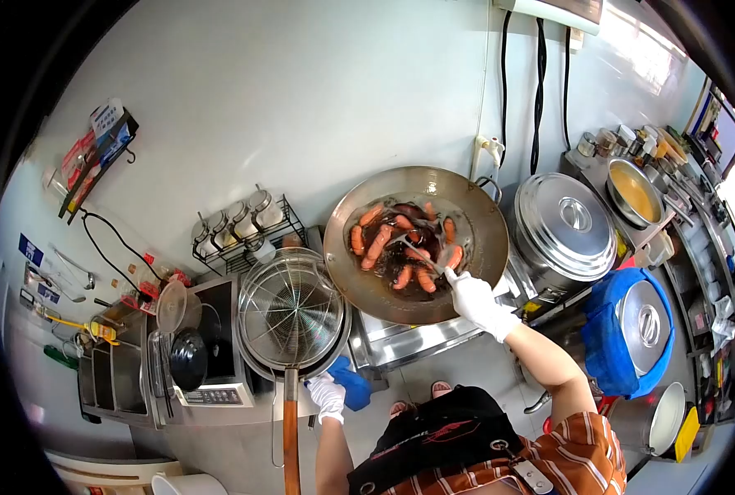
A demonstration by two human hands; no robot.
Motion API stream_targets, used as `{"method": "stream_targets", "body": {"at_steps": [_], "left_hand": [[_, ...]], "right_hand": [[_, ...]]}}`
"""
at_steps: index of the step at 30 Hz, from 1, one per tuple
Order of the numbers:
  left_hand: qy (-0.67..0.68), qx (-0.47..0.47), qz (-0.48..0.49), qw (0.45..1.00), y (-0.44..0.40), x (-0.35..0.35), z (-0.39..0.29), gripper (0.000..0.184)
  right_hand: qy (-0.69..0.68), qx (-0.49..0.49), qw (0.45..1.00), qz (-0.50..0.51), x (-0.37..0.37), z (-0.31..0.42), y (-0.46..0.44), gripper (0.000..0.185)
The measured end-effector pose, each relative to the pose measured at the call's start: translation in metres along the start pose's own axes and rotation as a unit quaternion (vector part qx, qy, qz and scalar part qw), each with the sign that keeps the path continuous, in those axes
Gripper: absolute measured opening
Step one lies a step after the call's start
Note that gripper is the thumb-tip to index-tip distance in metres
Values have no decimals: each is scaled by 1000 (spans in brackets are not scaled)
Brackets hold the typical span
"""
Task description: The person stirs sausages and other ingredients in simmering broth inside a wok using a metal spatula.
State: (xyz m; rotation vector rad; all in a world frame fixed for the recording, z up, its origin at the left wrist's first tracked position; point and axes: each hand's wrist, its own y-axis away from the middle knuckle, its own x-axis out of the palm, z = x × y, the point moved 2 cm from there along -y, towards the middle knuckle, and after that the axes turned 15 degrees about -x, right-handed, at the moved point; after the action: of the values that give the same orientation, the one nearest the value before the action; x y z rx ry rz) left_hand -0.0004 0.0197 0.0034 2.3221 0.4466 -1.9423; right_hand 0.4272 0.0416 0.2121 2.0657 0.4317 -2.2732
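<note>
My right hand (480,304), in a white glove, is closed round the end of a thin metal utensil (433,264) that looks like tongs. The utensil reaches into a wide wok (347,285), among several reddish sausages (375,247) in bubbling dark liquid. My left hand (327,397), also white-gloved, is closed at the near rim of a metal pot (252,359), against a blue cloth (352,386) that it seems to grip. Its fingertips are partly hidden. Across the pot lies a round wire strainer (289,305), its wooden handle (291,437) pointing towards me.
Right of the wok stands a large lidded pot (565,223). Nearer me is another lidded pot wrapped in blue cloth (607,330). Spice jars (235,223) sit in a black rack behind the strainer. A pan of yellow liquid (634,194) stands at far right.
</note>
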Motion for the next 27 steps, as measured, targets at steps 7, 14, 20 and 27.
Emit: {"method": "stream_targets", "body": {"at_steps": [7, 14, 20, 27], "left_hand": [[5, -24, 43, 999, -16, -25, 6, 18], [-13, -30, 127, 991, -13, -26, -3, 30], [-16, -35, 142, 989, -8, -33, -14, 33], [-4, -50, 115, 992, -11, -21, -7, 32]], "right_hand": [[69, 21, 997, -17, 1, -11, -10, 53], [84, -4, 996, -2, -28, -19, 45, 56], [54, 14, 996, 68, -39, -6, 81, 54], [-55, 5, 995, 85, -42, 16, 60, 62]]}}
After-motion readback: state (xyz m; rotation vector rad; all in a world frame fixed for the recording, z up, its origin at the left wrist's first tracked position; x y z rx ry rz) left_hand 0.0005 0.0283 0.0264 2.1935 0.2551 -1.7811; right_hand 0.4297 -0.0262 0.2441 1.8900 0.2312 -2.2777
